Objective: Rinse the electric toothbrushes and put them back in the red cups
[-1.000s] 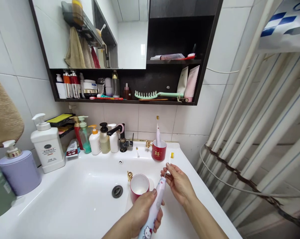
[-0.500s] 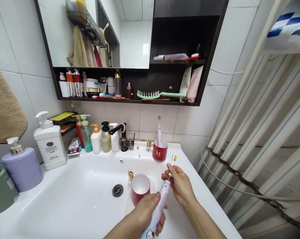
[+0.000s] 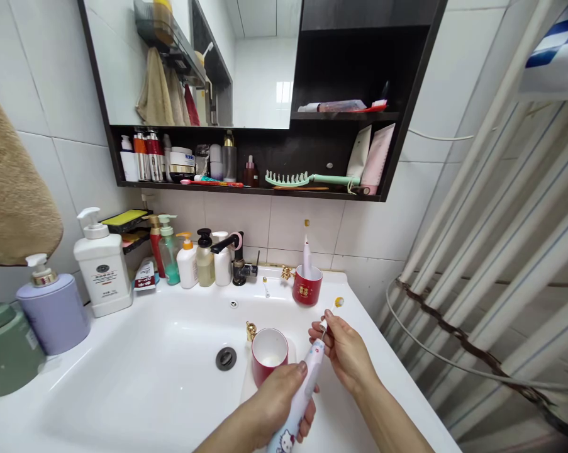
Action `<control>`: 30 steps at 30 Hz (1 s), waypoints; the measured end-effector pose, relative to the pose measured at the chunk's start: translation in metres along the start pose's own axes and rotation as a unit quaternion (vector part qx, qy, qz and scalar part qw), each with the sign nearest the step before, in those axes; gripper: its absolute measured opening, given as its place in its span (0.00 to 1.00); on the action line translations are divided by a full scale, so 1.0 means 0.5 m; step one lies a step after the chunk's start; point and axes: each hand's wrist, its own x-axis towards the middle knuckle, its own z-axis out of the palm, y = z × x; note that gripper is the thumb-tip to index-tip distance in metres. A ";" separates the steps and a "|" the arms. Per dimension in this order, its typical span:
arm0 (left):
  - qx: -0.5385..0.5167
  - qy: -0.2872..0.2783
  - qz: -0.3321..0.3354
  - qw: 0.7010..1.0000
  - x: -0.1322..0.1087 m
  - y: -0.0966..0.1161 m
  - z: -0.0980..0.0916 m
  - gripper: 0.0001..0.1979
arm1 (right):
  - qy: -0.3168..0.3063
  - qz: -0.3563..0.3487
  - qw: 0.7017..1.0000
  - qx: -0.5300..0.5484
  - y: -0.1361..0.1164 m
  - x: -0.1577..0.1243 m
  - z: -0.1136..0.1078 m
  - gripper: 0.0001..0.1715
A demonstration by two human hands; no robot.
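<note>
My left hand [image 3: 286,402] is wrapped round the pale electric toothbrush handle [image 3: 303,391], which has a cartoon cat near its lower end. Its thin metal shaft points up toward my right hand [image 3: 345,346]. Between the fingertips of that hand is a white toothbrush head [image 3: 331,313] with yellow bristles, at the tip of the shaft. Whether the head still touches the shaft is hard to tell. Just left of the handle, a red mug [image 3: 269,355] with a gold handle stands in the sink. Another red mug [image 3: 308,288] on the back rim holds a second electric toothbrush [image 3: 307,255].
A white sink [image 3: 170,377] surrounds the mugs, with a black faucet [image 3: 236,258] behind. A small brush head [image 3: 265,287] lies on the back rim. Pump bottles [image 3: 104,270] line the left side. A dark mirror cabinet [image 3: 246,192] hangs above; pipes [image 3: 477,251] run along the right.
The toothbrush head has turned and tilted to the right in my right fingers, up along the shaft. The whole view has shifted slightly; my left hand keeps its hold on the handle.
</note>
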 end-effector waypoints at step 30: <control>-0.115 -0.043 -0.027 0.992 -0.002 0.001 0.008 0.23 | -0.089 -0.047 0.987 -0.123 -0.005 -0.011 0.009 0.14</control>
